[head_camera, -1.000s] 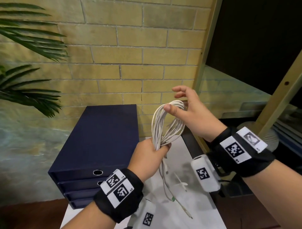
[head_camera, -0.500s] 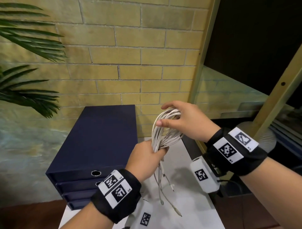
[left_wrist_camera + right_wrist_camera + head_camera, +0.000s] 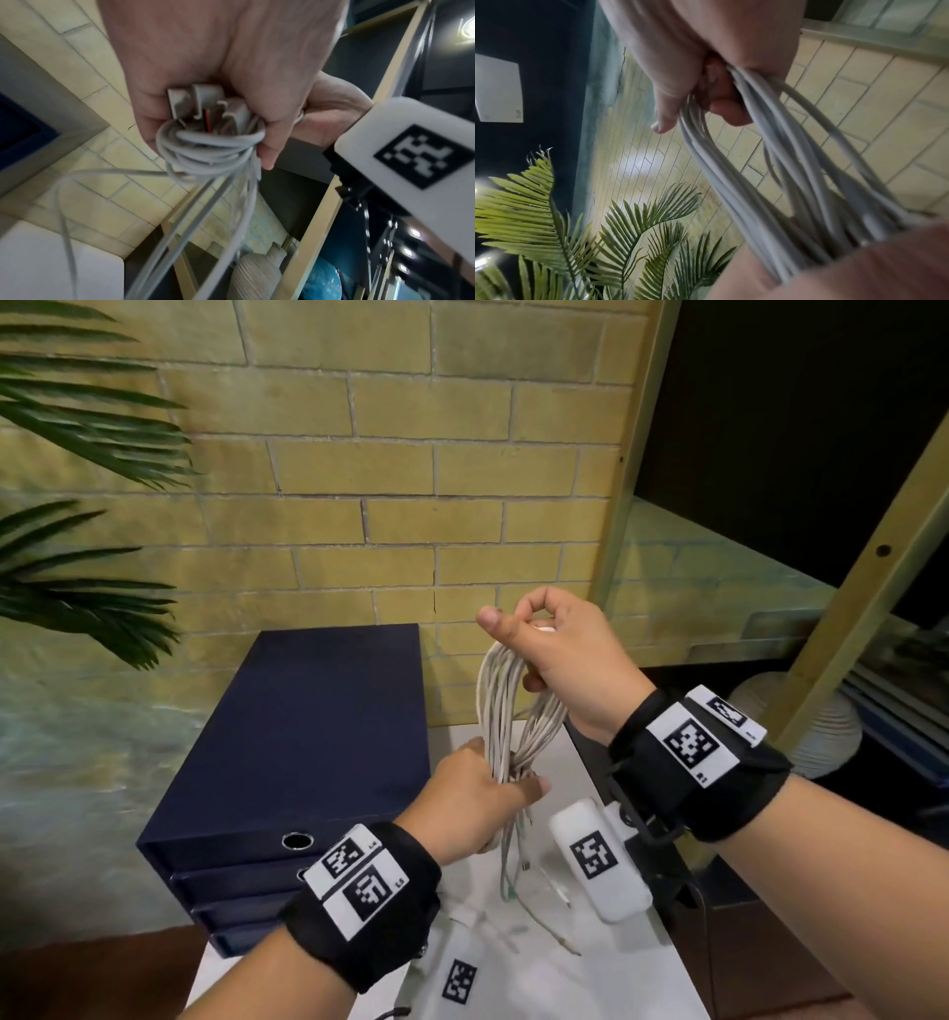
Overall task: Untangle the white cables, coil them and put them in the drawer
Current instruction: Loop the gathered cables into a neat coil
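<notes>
A coiled bundle of white cables hangs upright in the air between both hands, above a white table. My left hand grips the bundle's lower end in a fist; the left wrist view shows the cable loops and several plugs packed in that fist. My right hand has its fingers curled round the top of the coil, the strands running through them. Loose cable ends dangle below the left fist. The dark blue drawer unit stands at the left, all drawers closed.
A brick wall rises behind the drawer unit. Palm leaves reach in at the left. A wooden shelf frame and a ribbed vase stand at the right. A small white plug piece lies on the table.
My right hand has turned and closed its fingers round the top of the coil, drawing it tighter. The left fist has held its place at the bottom.
</notes>
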